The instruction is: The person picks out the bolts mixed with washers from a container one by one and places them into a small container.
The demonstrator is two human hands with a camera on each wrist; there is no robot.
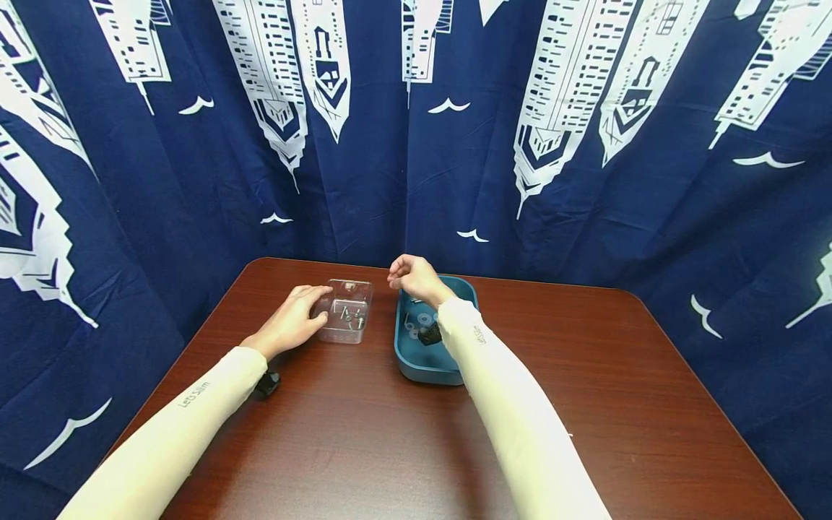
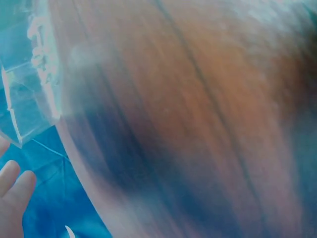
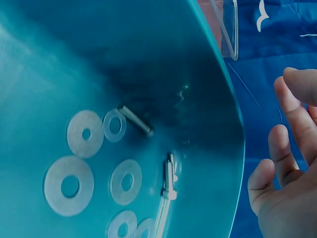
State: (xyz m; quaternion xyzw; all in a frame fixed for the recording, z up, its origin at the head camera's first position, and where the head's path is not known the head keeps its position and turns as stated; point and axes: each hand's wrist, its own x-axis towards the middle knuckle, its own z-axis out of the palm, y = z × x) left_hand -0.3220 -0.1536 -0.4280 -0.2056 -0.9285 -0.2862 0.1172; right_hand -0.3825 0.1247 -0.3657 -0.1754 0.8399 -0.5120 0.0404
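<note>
My left hand (image 1: 295,318) rests at the left side of a clear plastic box (image 1: 334,336), fingers and thumb spread along its edge. Several small screws (image 1: 349,315) lie inside. In the left wrist view the fingertips are close to the box's corner (image 2: 20,134). Over the far left rim of a blue bin (image 1: 425,372) is my right hand (image 1: 419,280), its thumb and index fingertips together and the other fingers bent. I cannot tell whether something small sits between them. The bin holds several flat washers (image 3: 69,186) and some bolts (image 3: 136,120).
Both containers stand near the back of a brown wooden table (image 1: 624,383), with a strip of tabletop between them. A dark blue curtain (image 1: 390,166) with white printed buildings hangs behind. Each wrist carries a small black camera (image 1: 266,384).
</note>
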